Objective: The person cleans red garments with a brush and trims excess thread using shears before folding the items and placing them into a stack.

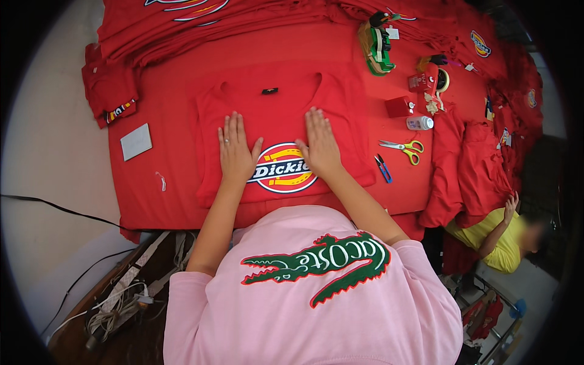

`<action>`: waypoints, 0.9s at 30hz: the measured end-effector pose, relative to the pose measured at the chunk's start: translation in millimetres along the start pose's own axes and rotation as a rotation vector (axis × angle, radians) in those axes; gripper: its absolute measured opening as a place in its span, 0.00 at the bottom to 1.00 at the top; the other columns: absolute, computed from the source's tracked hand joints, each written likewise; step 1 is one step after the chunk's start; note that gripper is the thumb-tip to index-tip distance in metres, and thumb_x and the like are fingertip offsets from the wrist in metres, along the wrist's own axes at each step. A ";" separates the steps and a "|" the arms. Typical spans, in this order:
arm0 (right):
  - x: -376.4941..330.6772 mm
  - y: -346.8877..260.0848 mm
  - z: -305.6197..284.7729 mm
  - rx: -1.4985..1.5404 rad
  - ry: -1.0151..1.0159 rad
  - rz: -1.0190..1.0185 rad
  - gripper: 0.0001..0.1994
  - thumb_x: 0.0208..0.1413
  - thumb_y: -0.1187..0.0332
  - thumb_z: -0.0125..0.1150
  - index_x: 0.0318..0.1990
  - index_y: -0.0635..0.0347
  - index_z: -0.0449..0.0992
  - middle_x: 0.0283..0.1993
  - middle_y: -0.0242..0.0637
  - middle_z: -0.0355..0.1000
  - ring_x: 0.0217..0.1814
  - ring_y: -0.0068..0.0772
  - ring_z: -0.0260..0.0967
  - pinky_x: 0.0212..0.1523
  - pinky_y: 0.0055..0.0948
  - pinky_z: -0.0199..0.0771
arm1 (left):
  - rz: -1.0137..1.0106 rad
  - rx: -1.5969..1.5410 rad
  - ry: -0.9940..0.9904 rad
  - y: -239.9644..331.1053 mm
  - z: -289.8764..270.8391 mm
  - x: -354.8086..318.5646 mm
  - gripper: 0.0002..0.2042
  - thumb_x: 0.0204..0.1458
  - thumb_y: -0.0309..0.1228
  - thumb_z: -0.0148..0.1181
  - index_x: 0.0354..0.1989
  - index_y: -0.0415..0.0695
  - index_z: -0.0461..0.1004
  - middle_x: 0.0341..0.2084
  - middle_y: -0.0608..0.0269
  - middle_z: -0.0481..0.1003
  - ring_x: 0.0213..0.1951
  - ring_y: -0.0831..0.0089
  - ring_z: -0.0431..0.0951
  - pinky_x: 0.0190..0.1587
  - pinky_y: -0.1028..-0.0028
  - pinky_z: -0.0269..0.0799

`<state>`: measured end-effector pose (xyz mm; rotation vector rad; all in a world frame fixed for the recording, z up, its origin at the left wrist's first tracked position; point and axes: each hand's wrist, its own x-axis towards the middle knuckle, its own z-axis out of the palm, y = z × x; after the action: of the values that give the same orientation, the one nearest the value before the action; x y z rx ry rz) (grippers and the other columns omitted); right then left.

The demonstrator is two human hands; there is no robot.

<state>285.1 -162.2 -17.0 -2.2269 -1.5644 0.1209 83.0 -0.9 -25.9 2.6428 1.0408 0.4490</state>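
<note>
A red T-shirt (274, 118) lies spread on the red-covered table, its neckline at the far side with a small dark label inside. On its front is an oval printed logo (283, 177) in yellow, white and blue. My left hand (237, 149), with a ring on one finger, rests flat on the shirt just left of the logo. Flat on the other side lies my right hand (320, 143), its thumb over the logo's upper right edge. Both hands have their fingers stretched out and hold nothing. To the right are yellow-handled scissors (406, 148) and blue thread snips (384, 168).
Red shirts (231, 27) are piled along the far side, with more garments (480, 164) at the right. A white card (136, 142) lies left. Right of the shirt stand a small bottle (420, 123), a red box (399, 107) and a green tape holder (378, 52). A person in yellow (493, 237) is at the right.
</note>
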 end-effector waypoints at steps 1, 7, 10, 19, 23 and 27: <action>10.3 4.0 3.7 -0.054 0.041 0.086 0.36 0.71 0.56 0.53 0.77 0.71 0.52 0.82 0.57 0.48 0.85 0.56 0.42 0.83 0.50 0.42 | -0.018 0.043 0.040 -3.3 -0.5 10.4 0.37 0.68 0.49 0.53 0.77 0.38 0.54 0.78 0.48 0.53 0.80 0.53 0.48 0.80 0.49 0.38; 72.8 69.3 -2.1 -0.202 0.083 0.070 0.33 0.73 0.56 0.49 0.78 0.64 0.54 0.83 0.49 0.49 0.86 0.50 0.43 0.83 0.50 0.42 | -0.024 0.202 0.036 -70.8 0.0 73.3 0.34 0.70 0.49 0.46 0.79 0.43 0.52 0.80 0.60 0.51 0.80 0.55 0.47 0.79 0.45 0.37; 89.1 88.0 -9.6 -0.230 0.075 0.032 0.30 0.74 0.57 0.46 0.79 0.56 0.53 0.84 0.42 0.48 0.86 0.47 0.43 0.82 0.50 0.43 | -0.026 0.197 0.037 -85.8 -0.1 91.9 0.31 0.71 0.47 0.44 0.80 0.49 0.53 0.80 0.66 0.51 0.81 0.54 0.45 0.79 0.40 0.34; 66.4 81.3 -8.9 -0.247 0.101 0.081 0.34 0.72 0.50 0.48 0.80 0.56 0.53 0.84 0.44 0.47 0.87 0.46 0.42 0.82 0.53 0.40 | -0.045 0.291 0.094 -81.3 -4.3 78.1 0.32 0.71 0.49 0.46 0.79 0.48 0.55 0.81 0.56 0.46 0.81 0.47 0.42 0.78 0.37 0.34; 4.9 62.6 -25.6 -0.235 0.081 0.102 0.37 0.70 0.48 0.52 0.80 0.57 0.53 0.84 0.47 0.47 0.86 0.48 0.42 0.82 0.53 0.40 | -0.077 0.250 0.024 -64.4 -25.9 10.6 0.35 0.69 0.49 0.50 0.80 0.45 0.53 0.81 0.51 0.46 0.81 0.45 0.42 0.77 0.37 0.33; -68.6 65.4 -47.1 -0.221 0.000 0.128 0.34 0.70 0.53 0.54 0.78 0.57 0.56 0.83 0.48 0.49 0.85 0.50 0.44 0.82 0.53 0.42 | -0.144 0.210 -0.047 -49.5 -36.6 -61.8 0.36 0.68 0.48 0.52 0.80 0.44 0.53 0.81 0.49 0.46 0.80 0.45 0.42 0.77 0.38 0.33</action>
<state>331.9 -256.9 -10.2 -2.4969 -1.4986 -0.0164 -4.0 -4.0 -21.3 2.7164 1.3182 0.2586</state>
